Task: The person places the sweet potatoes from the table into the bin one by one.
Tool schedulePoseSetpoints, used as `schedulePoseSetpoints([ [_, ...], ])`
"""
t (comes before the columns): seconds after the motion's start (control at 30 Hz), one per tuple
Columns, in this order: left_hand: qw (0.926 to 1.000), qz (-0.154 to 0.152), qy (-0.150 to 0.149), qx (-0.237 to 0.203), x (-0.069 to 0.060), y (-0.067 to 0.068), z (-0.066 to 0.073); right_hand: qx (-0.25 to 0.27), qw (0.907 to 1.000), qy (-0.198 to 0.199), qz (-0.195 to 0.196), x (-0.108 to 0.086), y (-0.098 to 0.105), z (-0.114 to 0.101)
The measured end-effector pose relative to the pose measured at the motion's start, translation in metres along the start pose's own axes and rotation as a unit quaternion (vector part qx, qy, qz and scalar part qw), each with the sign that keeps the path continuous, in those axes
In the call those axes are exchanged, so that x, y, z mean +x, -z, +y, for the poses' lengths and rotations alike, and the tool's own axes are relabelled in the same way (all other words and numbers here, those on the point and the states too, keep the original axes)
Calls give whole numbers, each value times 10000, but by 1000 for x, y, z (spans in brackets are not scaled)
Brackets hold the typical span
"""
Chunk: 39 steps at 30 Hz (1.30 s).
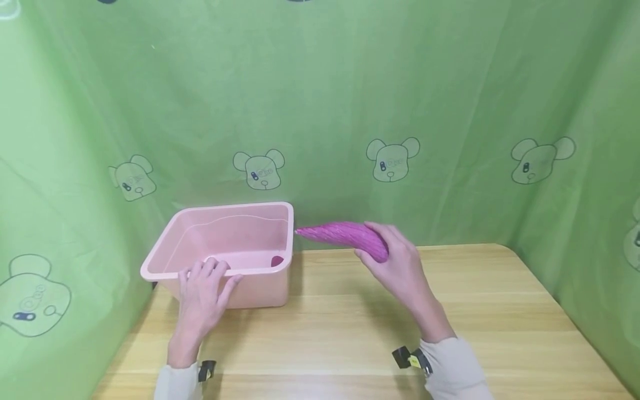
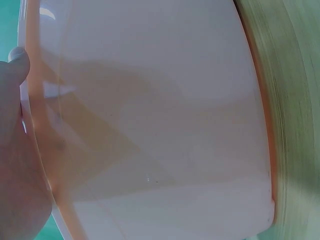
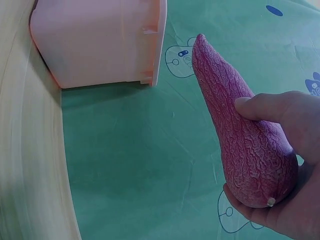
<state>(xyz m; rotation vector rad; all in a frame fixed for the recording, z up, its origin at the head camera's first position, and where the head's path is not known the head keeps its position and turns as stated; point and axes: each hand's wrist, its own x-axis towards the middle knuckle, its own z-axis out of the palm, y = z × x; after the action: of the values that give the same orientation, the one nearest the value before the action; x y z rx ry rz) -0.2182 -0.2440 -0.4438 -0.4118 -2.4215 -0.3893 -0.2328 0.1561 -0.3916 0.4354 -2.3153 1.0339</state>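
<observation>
My right hand (image 1: pixel 395 261) holds a wrinkled purple sweet potato (image 1: pixel 345 233) by its thick end, above the table. Its thin tip points left, beside the right rim of a pink plastic bin (image 1: pixel 265 289). In the right wrist view, the thumb lies along the side of the sweet potato (image 3: pixel 250 150) while the other fingers wrap beneath it. My left hand (image 1: pixel 202 294) grips the bin's near rim, fingers over the edge and thumb outside. The left wrist view mostly shows the bin's outer wall (image 2: pixel 160 125). Inside the bin, a dark red piece (image 1: pixel 277 260) is partly visible.
The bin stands at the back left of a light wooden table (image 1: pixel 340 333). A green curtain (image 1: pixel 330 100) printed with bear heads hangs behind the table and along both sides.
</observation>
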Motion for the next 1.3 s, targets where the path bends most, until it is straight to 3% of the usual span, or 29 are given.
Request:
schedulePoseSetpoints([
  [1.3,10000,37,-26,-23,0,-3,-3,60,9977,230,-635,44,-25,-37],
])
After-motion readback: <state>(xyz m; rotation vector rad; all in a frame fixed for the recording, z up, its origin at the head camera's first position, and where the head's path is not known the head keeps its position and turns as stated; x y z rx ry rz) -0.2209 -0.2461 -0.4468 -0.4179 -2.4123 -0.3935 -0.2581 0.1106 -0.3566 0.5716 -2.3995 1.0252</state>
